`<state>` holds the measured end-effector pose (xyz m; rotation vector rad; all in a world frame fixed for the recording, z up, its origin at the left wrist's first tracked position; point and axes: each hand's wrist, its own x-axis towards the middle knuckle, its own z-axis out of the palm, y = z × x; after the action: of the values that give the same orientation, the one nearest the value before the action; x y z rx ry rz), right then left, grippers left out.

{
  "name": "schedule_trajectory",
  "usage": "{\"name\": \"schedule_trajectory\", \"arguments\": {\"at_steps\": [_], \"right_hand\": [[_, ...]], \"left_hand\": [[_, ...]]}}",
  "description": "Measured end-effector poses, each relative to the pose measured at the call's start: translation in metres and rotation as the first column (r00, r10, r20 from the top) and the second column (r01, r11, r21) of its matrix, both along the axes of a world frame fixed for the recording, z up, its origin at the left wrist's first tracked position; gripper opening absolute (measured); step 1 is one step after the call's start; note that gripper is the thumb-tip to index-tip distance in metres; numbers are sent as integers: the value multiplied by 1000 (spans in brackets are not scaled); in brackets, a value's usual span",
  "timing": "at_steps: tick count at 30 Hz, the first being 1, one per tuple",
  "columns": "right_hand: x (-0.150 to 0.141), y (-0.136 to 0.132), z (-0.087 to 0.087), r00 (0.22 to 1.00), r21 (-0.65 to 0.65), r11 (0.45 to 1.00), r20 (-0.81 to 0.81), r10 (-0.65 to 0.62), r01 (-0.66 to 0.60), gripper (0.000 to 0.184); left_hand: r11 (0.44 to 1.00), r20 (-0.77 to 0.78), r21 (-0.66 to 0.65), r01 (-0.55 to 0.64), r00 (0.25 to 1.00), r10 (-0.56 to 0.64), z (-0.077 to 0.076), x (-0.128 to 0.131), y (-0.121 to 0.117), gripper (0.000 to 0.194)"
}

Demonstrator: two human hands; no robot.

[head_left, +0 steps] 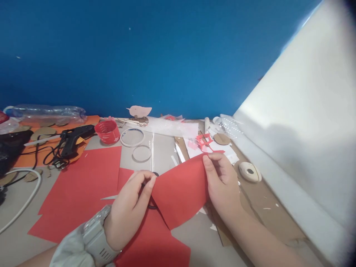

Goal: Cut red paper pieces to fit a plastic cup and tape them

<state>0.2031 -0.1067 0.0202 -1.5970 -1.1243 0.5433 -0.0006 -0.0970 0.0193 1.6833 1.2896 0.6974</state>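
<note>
A curved sheet of red paper is held up between my hands. My left hand is closed, with thumb and forefinger pinching the sheet's left corner. At the upper right corner, my right hand grips it between thumb and fingers. A scissors blade points left from under my left hand, and parts of dark handles show on the other side. I cannot tell whether the scissors lie on the table or rest in that hand. More red sheets are spread below and to the left.
To the left are a black glue gun with its cord and a clear plastic bottle. Farther back stand a red ring-shaped cup, pale rings and a pink paper bird. A cream-coloured device lies on cardboard at right, beside a white wall.
</note>
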Motion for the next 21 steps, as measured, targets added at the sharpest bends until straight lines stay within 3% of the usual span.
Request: {"name": "schedule_trajectory", "arguments": {"at_steps": [7, 12, 15, 18, 21], "right_hand": [[9, 7, -1, 988, 7, 989, -44, -148, 148, 24], [6, 5, 1, 991, 20, 991, -21, -130, 131, 22], [2, 2, 1, 997, 10, 997, -22, -70, 70, 20], [0, 0, 0, 999, 4, 999, -5, -35, 35, 18], [1, 1, -1, 998, 35, 999, 48, -42, 41, 18]], "left_hand": [[999, 100, 27, -32, 995, 29, -4, 0, 3, 21], [996, 273, -8, -90, 958, 88, -4, 0, -1, 22], [998, 185, 0, -64, 981, 63, -2, -1, -1, 33], [1000, 53, 21, 0, 999, -1, 2, -2, 1, 23], [999, 14, 20, 45, 999, -45, 3, -1, 2, 27]]}}
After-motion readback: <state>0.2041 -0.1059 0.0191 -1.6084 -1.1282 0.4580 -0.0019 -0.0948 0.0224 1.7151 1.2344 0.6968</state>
